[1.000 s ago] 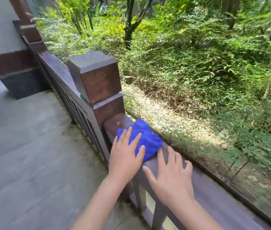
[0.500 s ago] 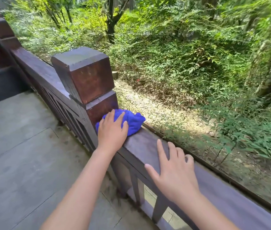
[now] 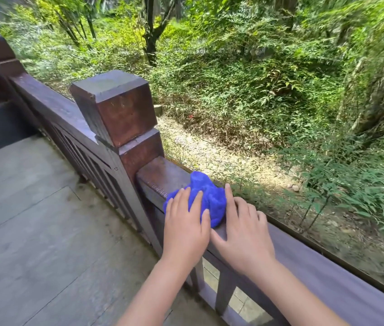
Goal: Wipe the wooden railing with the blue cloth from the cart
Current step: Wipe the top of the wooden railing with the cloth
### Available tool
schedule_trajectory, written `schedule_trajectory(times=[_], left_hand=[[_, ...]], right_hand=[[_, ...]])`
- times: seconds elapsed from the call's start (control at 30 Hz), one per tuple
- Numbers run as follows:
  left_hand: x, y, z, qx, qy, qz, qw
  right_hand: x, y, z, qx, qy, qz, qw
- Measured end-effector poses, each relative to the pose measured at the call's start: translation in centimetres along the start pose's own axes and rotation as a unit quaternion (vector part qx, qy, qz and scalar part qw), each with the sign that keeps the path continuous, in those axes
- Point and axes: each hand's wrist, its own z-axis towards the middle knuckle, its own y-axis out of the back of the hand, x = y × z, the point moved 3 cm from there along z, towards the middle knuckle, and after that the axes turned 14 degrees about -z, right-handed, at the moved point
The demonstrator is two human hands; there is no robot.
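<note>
You look down at your two bare hands on the top of a wooden railing (image 3: 315, 262) that runs from lower right toward upper left. A bunched blue cloth (image 3: 209, 198) lies on the flat top rail, a little way to the right of a square dark-brown post (image 3: 118, 107); bare wood shows between the cloth and the post. Your left hand (image 3: 185, 228) lies palm down on the near side of the cloth, fingers spread and flat, pressing on it rather than closing around it. Your right hand (image 3: 242, 234) lies flat on the rail just beside the cloth, fingers extended and loose, with the forefinger touching the cloth's right edge. The two thumbs nearly meet below the cloth. To your left is a grey plank floor (image 3: 35, 231). Beyond the railing, a sunlit strip of bare ground (image 3: 221, 154) gives way to dense green bushes (image 3: 256, 78) and trees.
</note>
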Motion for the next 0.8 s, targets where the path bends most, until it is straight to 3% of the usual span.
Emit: schedule_trajectory(times=[0.2,0.37,0.53,0.8], left_hand=[[-0.5,0.1,-1.2,0.098,-0.050,-0.008,0.994],[-0.5,0.3,-2.0,0.154,-0.102,-0.019,0.983],[0.6,1.7,-2.3,0.124,-0.125,-0.069,0.982],[4.7,5.3,-4.1,0.032,-0.031,-0.149,0.988]], right_hand=[[-2.6,2.2,0.8,0.090,0.076,0.226,0.967],[-2.5,3.6,1.6,0.057,0.232,0.129,0.962],[-1.7,3.6,1.6,0.062,0.270,0.115,0.954],[4.1,2.9,2.3,0.018,0.316,0.112,0.942]])
